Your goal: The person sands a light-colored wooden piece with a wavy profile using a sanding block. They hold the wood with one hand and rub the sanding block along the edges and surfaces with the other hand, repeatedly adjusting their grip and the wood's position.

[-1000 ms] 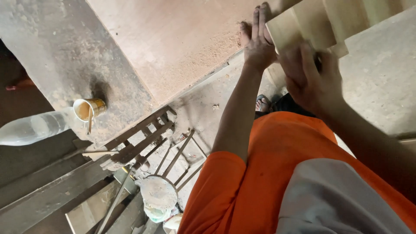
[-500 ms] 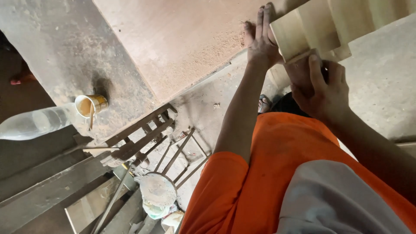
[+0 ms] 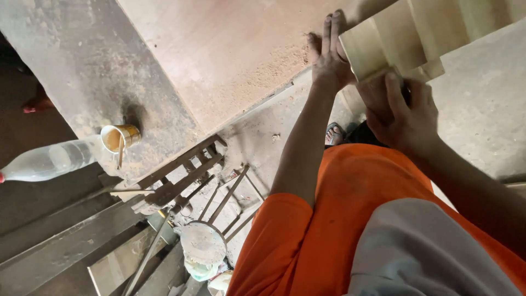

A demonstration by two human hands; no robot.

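The left hand (image 3: 330,57) lies flat and open against the pale wooden boards (image 3: 402,35) at the far right. The right hand (image 3: 405,109) grips their near edge. They look stiff, light and smooth; edges seem the best hold.

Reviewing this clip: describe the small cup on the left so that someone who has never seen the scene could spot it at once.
Start at the dusty grey bench on the left, beside the reddish plywood sheet. Near the bench's lower edge, next to the clear plastic bottle lying on its side, sits the small cup. It is the only open round container there, yellowish, holding tan liquid with a stick in it.
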